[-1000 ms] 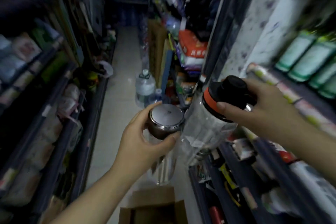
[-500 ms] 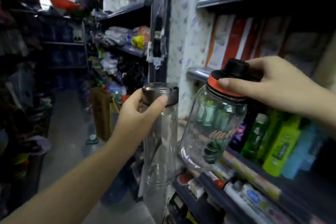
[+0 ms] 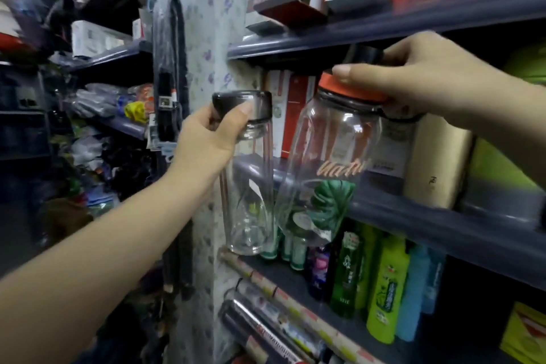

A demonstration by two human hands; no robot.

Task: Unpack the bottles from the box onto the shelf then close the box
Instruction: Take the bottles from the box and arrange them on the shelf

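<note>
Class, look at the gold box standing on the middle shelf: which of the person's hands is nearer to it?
Right. The right hand grips a bottle's orange lid just above the gold box; the left hand holds a slimmer bottle well to its left.

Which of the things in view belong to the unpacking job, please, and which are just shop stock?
Job:
left hand holding slim bottle
right hand holding wide bottle
shelf

Stock:
gold box
green bottles
red cartons
</note>
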